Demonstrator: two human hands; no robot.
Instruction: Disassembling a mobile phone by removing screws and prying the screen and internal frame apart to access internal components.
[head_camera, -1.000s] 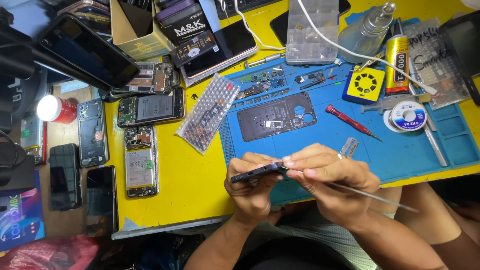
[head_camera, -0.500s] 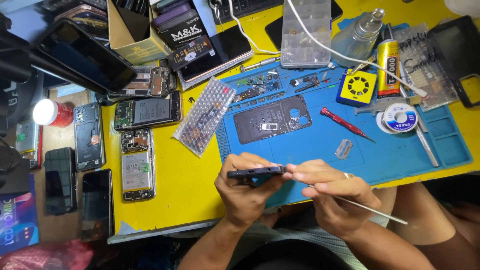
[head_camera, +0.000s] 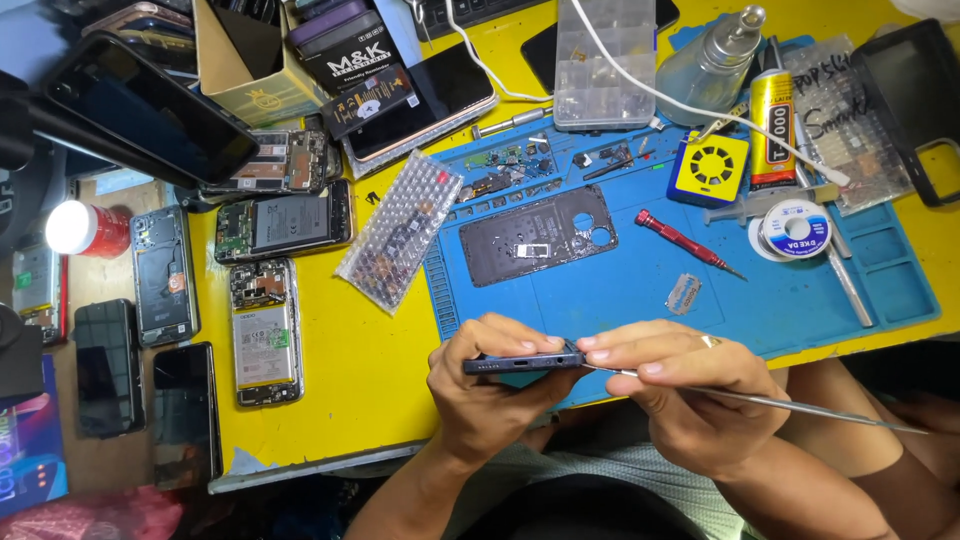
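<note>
Two hands: left hand (head_camera: 480, 395) grips one dark slim phone (head_camera: 523, 361); right hand (head_camera: 690, 390) pinches one thin metal pry tool (head_camera: 800, 405) at the phone's right end.

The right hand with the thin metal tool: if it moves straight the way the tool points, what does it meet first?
Probably the dark phone edge: the right hand aims the thin metal tool leftward at it, the left hand just behind.

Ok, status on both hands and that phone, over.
Left hand grips dark phone edge-on. Right hand holds thin metal pry tool, tip at phone's corner. Nothing in the way.
</note>
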